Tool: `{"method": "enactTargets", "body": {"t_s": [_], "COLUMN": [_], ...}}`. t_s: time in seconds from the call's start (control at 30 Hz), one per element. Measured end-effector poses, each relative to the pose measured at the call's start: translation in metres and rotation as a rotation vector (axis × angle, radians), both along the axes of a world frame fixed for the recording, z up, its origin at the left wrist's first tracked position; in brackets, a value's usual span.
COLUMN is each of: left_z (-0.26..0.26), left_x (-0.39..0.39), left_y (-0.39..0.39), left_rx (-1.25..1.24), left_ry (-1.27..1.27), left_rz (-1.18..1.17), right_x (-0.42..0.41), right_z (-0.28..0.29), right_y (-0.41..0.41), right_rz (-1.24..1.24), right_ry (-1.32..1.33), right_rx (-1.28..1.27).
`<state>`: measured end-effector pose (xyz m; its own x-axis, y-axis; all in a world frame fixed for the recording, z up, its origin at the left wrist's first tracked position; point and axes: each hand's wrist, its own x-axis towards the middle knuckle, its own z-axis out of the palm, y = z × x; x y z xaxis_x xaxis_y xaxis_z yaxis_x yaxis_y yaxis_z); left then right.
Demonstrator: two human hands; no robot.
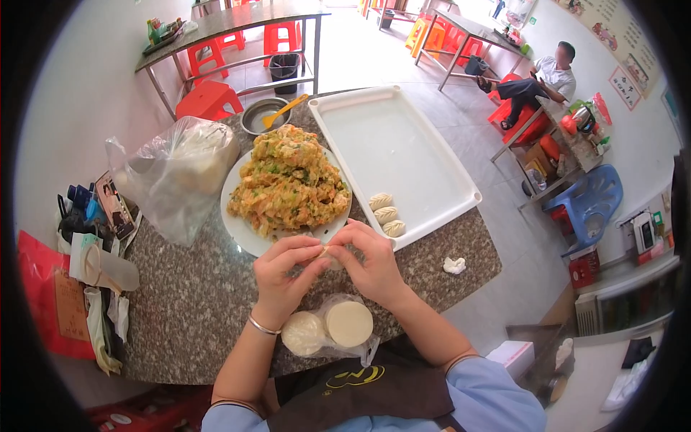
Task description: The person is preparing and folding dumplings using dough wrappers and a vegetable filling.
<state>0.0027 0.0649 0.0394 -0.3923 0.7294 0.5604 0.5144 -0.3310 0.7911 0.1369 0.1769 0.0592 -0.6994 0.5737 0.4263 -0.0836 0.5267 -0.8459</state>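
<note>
My left hand (286, 270) and my right hand (372, 264) meet over the near rim of a white plate (237, 237). Between their fingertips they pinch a small dumpling wrapper (333, 262), mostly hidden by the fingers. A tall heap of minced filling (289, 186) with green and orange bits covers the plate. Below my hands, two stacks of round dough wrappers (350, 324) lie in a clear plastic bag (369, 351). On the right, three pleated dumplings (386, 215) sit in a row at the near left corner of a white plastic tray (415, 162).
Left of the plate slumps a clear plastic bag (181, 173) with pale contents. A metal bowl (251, 120) holds a yellow spatula (283, 112). At the left edge are a phone (115, 205) and a plastic cup (116, 270). Crumpled tissue (454, 265) lies right. A person (556, 75) sits beyond.
</note>
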Motion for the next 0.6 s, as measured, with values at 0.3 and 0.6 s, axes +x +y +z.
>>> {"method": "enactTargets", "body": {"t_s": [0.3, 0.6], "left_z": [-0.003, 0.001], "left_x": [0.006, 0.008], "left_y": [0.003, 0.004], "left_rx": [-0.108, -0.078], "left_ry": [-0.521, -0.408], "left_rz": [-0.099, -0.106], "right_x": [0.0, 0.003], "right_z": [0.003, 0.003], "right_y": [0.008, 0.007], "right_rz": [-0.012, 0.012], "right_ry": [0.019, -0.085], "right_rx": [-0.097, -0.092]}}
